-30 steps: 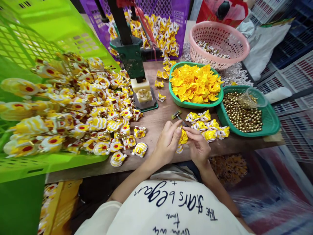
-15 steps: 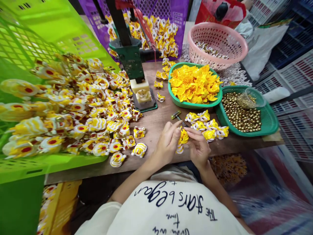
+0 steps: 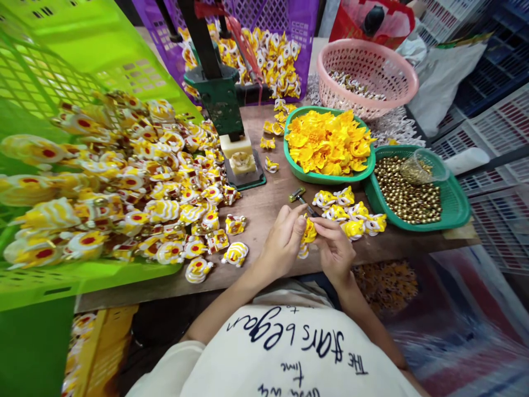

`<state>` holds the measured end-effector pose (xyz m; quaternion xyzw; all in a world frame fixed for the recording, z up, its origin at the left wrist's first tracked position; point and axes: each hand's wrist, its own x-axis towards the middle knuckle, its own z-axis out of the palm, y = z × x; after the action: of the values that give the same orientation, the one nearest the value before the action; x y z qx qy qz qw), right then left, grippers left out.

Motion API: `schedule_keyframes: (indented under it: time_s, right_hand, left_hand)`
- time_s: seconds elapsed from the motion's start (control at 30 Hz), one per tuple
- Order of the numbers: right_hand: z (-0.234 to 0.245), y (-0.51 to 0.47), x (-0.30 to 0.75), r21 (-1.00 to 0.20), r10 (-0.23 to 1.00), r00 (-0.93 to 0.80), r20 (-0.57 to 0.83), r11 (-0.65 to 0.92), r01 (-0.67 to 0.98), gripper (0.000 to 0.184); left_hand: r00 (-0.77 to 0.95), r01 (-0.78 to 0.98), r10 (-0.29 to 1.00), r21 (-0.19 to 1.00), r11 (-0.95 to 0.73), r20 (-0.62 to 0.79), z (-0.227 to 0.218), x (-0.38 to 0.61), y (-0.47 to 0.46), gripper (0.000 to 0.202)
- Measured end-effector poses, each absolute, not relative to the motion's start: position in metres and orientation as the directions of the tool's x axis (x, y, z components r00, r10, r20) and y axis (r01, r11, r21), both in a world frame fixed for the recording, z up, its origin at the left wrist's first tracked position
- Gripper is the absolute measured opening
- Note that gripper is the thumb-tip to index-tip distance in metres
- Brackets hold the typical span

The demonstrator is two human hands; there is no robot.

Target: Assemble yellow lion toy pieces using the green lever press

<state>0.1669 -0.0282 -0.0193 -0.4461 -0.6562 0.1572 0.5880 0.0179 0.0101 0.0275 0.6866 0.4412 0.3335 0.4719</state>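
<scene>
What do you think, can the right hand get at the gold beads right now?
Probably yes: the gold beads sit nearby in an open green tray, and the clear cup covers only some. The right hand has a yellow toy, though, so it might need freeing first.

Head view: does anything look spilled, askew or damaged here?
Two mild oddities. Yellow-and-white plastic figures spread from the lime-green plastic crate onto the brown tabletop, as if spilled. The clear plastic cup lies tilted among round gold beads instead of standing upright. Both may be deliberate; no clear damage shows.
</scene>
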Motion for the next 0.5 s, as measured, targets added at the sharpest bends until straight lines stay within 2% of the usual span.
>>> schedule_keyframes:
  time_s: [0.2,0.3,0.4,0.5]
  right_hand:
    - [-0.014,-0.024,0.17,-0.625,0.74,0.002,0.672,0.567,0.537,0.034]
    - [-0.014,-0.021,0.169,-0.601,0.718,-0.02,0.695,0.596,0.533,0.034]
    - [-0.017,-0.021,0.168,-0.67,0.748,0.014,0.664,0.586,0.456,0.031]
    - [-0.024,-0.024,0.166,-0.752,0.793,0.042,0.607,0.557,0.354,0.027]
  left_hand:
    - [0.391,0.281,0.92,0.955,-0.096,-0.023,0.021,0.018,0.014,0.063]
    - [0.381,0.214,0.921,0.977,-0.009,-0.075,0.019,0.019,0.016,0.065]
    - [0.376,0.182,0.923,0.983,0.014,-0.083,0.02,0.02,0.016,0.064]
    - [0.364,0.226,0.93,0.974,-0.032,-0.054,0.024,0.02,0.015,0.063]
